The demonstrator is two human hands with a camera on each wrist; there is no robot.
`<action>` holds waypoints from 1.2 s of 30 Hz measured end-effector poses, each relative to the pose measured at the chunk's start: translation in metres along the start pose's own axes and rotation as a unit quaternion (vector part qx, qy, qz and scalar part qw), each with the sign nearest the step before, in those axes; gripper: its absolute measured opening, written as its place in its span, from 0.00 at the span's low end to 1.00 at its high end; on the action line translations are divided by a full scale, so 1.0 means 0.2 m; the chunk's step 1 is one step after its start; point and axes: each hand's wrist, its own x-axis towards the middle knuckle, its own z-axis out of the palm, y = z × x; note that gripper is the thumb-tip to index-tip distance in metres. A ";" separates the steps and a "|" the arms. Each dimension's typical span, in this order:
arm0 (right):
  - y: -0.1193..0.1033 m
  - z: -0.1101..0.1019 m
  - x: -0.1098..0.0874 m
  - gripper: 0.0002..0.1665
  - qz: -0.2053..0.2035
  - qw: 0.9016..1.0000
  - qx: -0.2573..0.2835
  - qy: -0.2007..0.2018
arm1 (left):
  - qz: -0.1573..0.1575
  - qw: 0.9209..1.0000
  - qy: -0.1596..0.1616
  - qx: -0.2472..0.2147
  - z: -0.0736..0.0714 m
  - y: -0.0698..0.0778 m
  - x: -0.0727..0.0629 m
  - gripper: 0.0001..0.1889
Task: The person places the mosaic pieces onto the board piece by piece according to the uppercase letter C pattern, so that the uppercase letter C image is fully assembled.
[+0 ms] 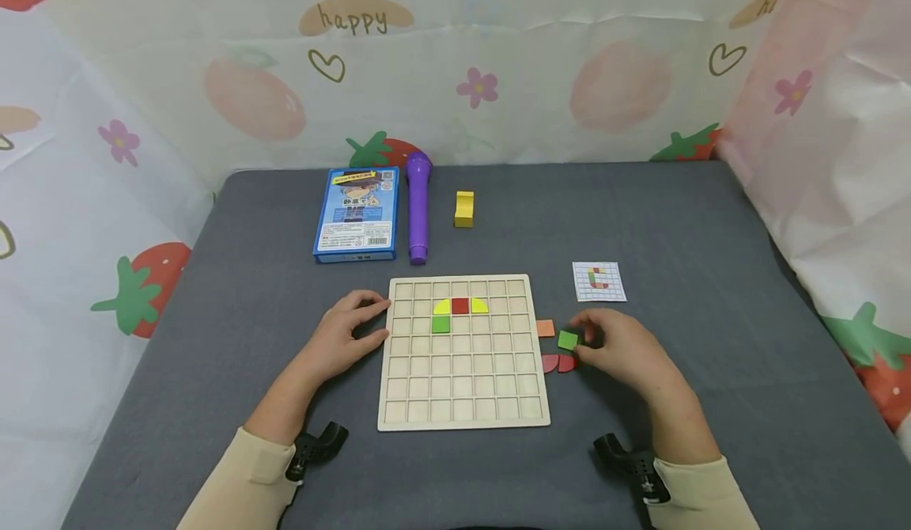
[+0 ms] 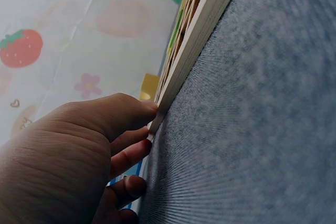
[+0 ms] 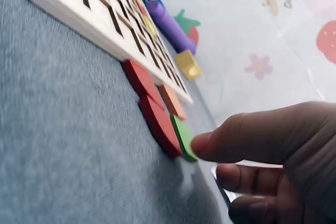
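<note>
A pale wooden grid board (image 1: 463, 427) lies flat on the cloth. Set in its cells are a red square (image 1: 460, 306), two yellow quarter-round tiles (image 1: 442, 307) and a green square (image 1: 440, 324). My left hand (image 1: 343, 338) rests its thumb and fingertips against the board's left edge, fingers fairly straight. To the right of the board, my right hand (image 1: 626, 352) has thumb and index at a green square tile (image 1: 567, 340); the right wrist view shows the thumb (image 3: 205, 145) on the tile's end. Beside it lie an orange tile (image 1: 545, 328) and two red quarter-round tiles (image 1: 565, 364).
A pattern card (image 1: 599, 282) lies beyond my right hand. Behind the board are a blue box (image 1: 356, 213), a purple microphone-shaped object (image 1: 418, 210) and a yellow block (image 1: 464, 210). A printed curtain (image 1: 527, 63) stands behind the table and along its sides.
</note>
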 end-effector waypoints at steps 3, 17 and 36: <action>0.02 0.00 -0.01 0.12 0.015 1.000 -0.004 -0.002 | -0.002 1.000 -0.002 -0.001 0.00 0.01 0.00 0.27; 0.03 0.04 -0.03 0.15 0.033 0.999 -0.005 0.011 | -0.009 1.000 -0.003 -0.002 0.00 0.01 0.00 0.27; -0.01 0.03 0.02 0.14 0.012 0.992 -0.095 0.076 | -0.006 1.000 -0.002 -0.001 0.00 0.01 0.00 0.27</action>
